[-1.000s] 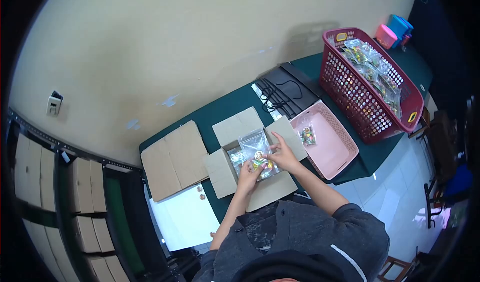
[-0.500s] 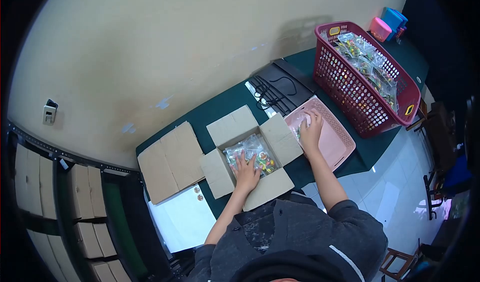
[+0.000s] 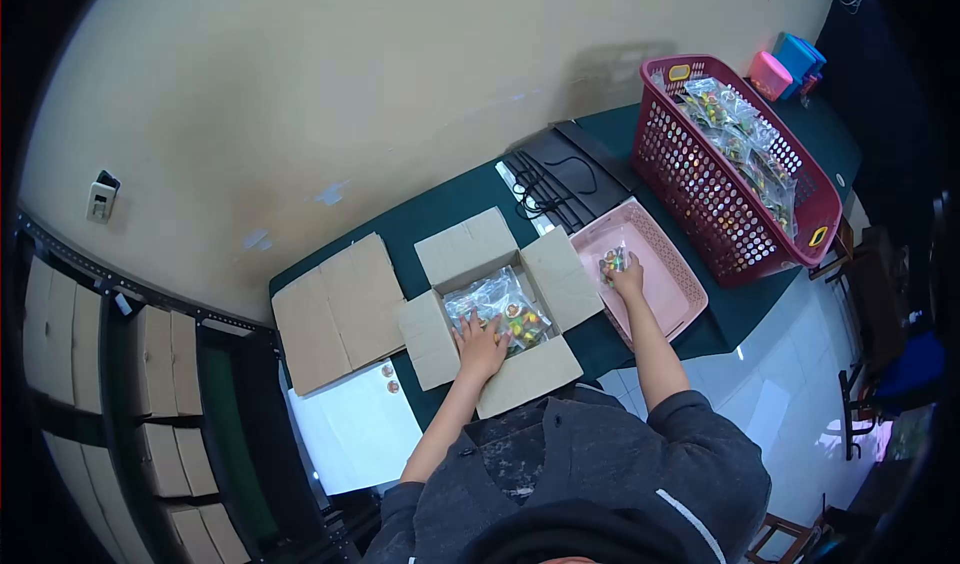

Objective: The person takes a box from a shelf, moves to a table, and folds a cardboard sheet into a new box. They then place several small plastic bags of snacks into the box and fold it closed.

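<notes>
My left hand (image 3: 482, 349) lies with its fingers spread on clear plastic bags (image 3: 500, 299) of small colourful pieces, inside an open cardboard box (image 3: 520, 392). The box's flaps are folded outward. Over in the pink plastic basket (image 3: 690, 289), my right hand (image 3: 628, 278) grips a small clear bag (image 3: 612, 260) with similar colourful contents. That bag is near the basket's left side; its pieces are too small to name.
A maroon laundry basket (image 3: 720, 209) full of such bags stands at the back right. Black cables (image 3: 545, 199) lie behind the box. To the left are flat cardboard (image 3: 340, 309) and a white sheet (image 3: 355, 434). Shelves with cardboard boxes (image 3: 165, 364) stand at far left.
My right hand has drawn back slightly toward me, and the bag in it now shows clearly. My left hand has shifted a little left and down on the bags. The camera view has shifted slightly.
</notes>
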The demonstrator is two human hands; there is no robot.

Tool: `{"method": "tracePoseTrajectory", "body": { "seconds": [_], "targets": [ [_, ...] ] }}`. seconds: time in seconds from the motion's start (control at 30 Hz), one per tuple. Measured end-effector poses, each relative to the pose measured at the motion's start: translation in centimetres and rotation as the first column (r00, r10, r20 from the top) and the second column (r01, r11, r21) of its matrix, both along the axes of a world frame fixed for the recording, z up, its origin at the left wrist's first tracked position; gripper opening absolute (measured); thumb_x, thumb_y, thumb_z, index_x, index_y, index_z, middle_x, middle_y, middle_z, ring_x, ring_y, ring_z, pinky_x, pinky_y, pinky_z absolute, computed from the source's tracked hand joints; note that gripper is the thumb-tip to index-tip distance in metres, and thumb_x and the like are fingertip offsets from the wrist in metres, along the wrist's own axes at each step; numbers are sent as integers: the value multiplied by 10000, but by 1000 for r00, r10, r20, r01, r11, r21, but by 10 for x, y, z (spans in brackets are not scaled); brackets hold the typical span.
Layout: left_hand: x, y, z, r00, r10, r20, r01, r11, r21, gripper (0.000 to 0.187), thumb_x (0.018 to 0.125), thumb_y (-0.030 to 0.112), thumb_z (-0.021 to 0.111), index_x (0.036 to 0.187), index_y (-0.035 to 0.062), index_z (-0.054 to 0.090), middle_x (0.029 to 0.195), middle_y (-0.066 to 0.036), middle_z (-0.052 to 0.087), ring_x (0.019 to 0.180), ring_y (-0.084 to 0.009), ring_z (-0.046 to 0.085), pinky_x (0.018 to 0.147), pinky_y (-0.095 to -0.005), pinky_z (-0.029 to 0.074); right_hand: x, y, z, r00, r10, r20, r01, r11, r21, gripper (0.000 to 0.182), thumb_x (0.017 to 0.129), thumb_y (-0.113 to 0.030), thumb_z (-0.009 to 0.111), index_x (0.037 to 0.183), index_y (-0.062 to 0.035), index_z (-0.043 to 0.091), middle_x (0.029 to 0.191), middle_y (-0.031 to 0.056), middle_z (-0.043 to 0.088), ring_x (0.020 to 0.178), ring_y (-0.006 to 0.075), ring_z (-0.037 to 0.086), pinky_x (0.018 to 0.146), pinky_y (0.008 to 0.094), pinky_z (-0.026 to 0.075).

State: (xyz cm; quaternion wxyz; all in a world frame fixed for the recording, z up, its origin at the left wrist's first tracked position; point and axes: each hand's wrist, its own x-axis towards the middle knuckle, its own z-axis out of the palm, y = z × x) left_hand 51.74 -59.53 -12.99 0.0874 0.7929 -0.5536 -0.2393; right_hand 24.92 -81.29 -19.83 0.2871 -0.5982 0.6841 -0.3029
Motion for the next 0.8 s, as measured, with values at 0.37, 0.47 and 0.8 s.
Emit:
{"method": "tracePoseTrajectory", "body": {
  "seconds": [0.37,0.47,0.8],
  "targets": [
    [-24,-37,3,889,-458,3,448,868,-213,497,896,371,424,1318,112,392,1439,-121,252,1336,-388,158,1048,-596,77,16,22,53,994,7,111,7,991,-130,521,683,-224,741,1099,14,538,1019,203,505,945,334,521,822,381,423],
    [-13,-34,8,879,-465,109,475,875,-93,458,889,380,437,1246,94,460,1404,-127,310,1328,-385,184,1041,-604,97,11,24,72,986,-56,159,93,967,-238,508,727,-242,719,1113,24,523,1025,200,501,949,321,517,841,384,409],
    [6,-14,8,934,-356,-4,346,910,-229,426,856,366,520,1174,84,482,1360,-153,338,1325,-376,192,1029,-603,153,46,50,126,552,100,828,-175,985,-2,555,774,-169,689,1207,-20,376,1070,118,541,942,167,568,753,282,484]
  ]
}}
